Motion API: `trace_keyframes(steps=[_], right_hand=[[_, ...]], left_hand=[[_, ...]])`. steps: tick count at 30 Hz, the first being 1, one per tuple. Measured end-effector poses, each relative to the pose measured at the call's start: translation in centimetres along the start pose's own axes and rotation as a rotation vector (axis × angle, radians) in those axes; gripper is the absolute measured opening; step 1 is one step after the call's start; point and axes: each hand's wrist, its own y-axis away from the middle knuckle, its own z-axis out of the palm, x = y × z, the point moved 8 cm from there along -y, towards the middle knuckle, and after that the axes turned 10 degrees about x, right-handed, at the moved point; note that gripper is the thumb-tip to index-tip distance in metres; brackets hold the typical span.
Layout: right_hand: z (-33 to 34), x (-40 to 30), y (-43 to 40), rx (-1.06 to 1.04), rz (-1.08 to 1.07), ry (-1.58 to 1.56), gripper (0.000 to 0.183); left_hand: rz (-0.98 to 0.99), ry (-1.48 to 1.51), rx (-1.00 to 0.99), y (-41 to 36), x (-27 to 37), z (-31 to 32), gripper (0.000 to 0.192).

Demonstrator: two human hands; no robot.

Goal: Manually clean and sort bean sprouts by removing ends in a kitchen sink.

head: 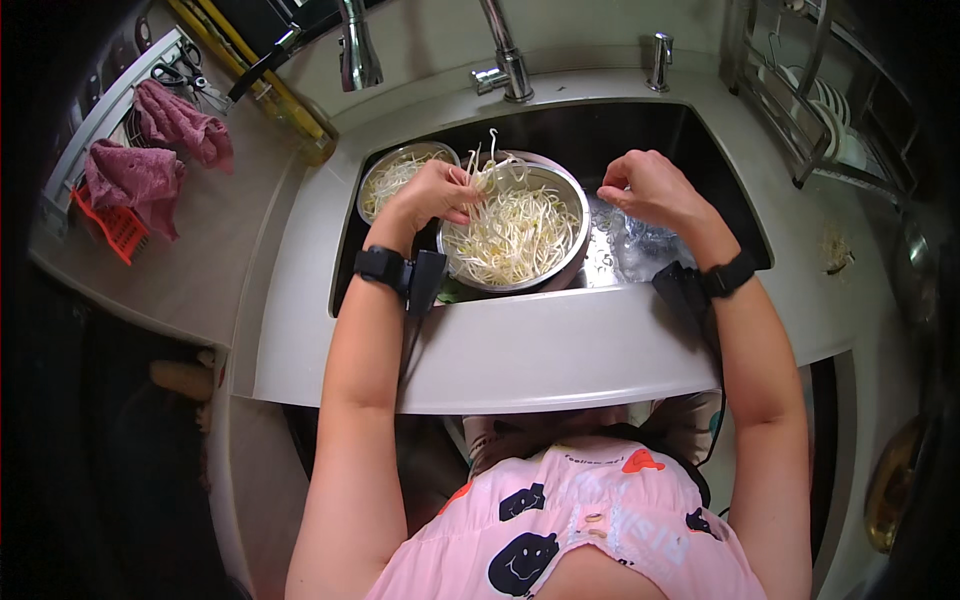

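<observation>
My left hand point(439, 193) pinches a small bunch of bean sprouts point(491, 169) above the back left of a large stainless steel bowl point(583, 225). That bowl is filled with loose bean sprouts point(521, 236). Behind my left hand, a smaller metal bowl point(363, 204) holds more sprouts. My right hand point(652, 187) hovers to the right of the large bowl, over the sink, its fingers curled together; I see nothing between them. Both bowls are in the black sink point(637, 124). Under my right hand lies what looks like a clear plastic bag point(649, 244).
Behind the sink stand a chrome faucet point(510, 67) and a soap dispenser point(660, 64). A dish rack point(814, 135) with plates is at the right. Sprout scraps point(836, 251) lie on the right counter. Pink cloths point(139, 176) and scissors point(191, 79) hang from a left rail.
</observation>
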Motion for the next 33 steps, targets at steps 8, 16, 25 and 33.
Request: trace_keyframes(steps=[8,16,25,33], right_hand=[[0.4,-2.6,-0.3,0.069,-0.074,-0.289,0.017],[1.3,-5.3,-3.5,0.047,-0.124,-0.283,0.017],[4.7,-3.9,-4.5,0.113,-0.148,-0.272,0.016],[4.0,-3.0,-4.9,0.078,-0.068,-0.363,0.016]], left_hand=[[0.059,0.078,-0.051,0.0,-0.5,1.5,0.013],[0.173,-0.162,-0.116,-1.0,-0.8,3.4,0.015],[0.377,-0.388,-0.075,-0.9,1.0,4.5,0.011],[0.282,-0.164,-0.101,-0.6,1.1,4.4,0.010]])
